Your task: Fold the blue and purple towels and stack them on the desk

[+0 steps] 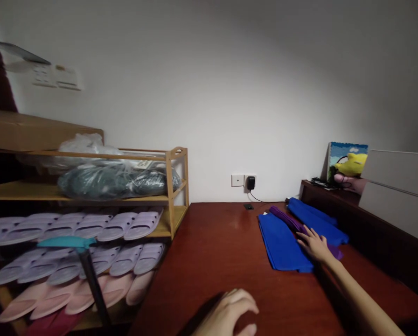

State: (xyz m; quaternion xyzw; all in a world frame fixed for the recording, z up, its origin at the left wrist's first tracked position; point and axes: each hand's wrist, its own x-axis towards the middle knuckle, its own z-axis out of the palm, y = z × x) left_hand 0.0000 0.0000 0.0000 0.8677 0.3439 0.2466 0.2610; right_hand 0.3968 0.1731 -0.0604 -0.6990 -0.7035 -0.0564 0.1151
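Note:
My right hand [313, 243] reaches out over the dark red table [223, 252] and rests, fingers spread, on folded cloth: a blue stack [281, 242], a purple piece [289, 219] and another blue stack [316, 219] behind it. Whether it grips anything I cannot tell. My left hand [228, 315] lies near the table's front edge with fingers curled loosely, holding nothing.
A wooden shoe rack [176, 191] at the left holds lilac slippers [125, 226], pink slippers [55, 298] and plastic-wrapped bundles [114, 179]. A wall socket with a plugged charger [251, 183] sits at the back. Another person's hand [351, 182] shows at the right by a picture [347, 161] and grey drawers [398, 186].

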